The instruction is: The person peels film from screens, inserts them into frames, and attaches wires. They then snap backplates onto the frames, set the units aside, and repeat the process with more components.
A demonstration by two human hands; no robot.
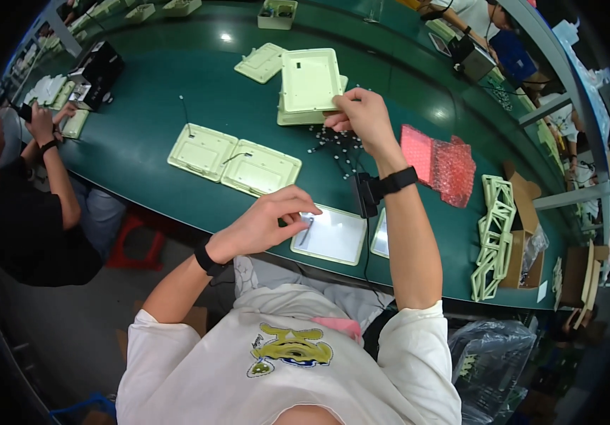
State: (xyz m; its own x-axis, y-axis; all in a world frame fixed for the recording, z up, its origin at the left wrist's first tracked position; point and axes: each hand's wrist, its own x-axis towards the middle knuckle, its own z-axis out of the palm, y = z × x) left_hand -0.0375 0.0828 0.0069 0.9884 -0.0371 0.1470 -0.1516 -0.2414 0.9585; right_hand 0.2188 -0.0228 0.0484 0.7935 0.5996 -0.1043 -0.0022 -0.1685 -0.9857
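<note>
My right hand point(365, 117) grips the lower right corner of a pale green plastic cover point(311, 81), thumb on top. This shallow rectangular cover has a small dark slot and sits at the top of a stack of similar parts; whether it is lifted clear cannot be seen. My left hand point(273, 218) hovers by the table's near edge, fingers half curled, with a gap between thumb and forefinger. Below and right of it lies a white panel in a pale green frame point(335, 237). Farther left, two joined pale green shells point(261, 167) lie flat, each with a short dark cable.
Small cables with white ends point(337, 145) lie beside the stack. Red bubble wrap point(438, 159), interlinked pale green frames point(495, 234) and an open cardboard box point(528, 244) are to the right. A second panel point(381, 234) is partly behind my right forearm. A co-worker point(36, 205) sits at left.
</note>
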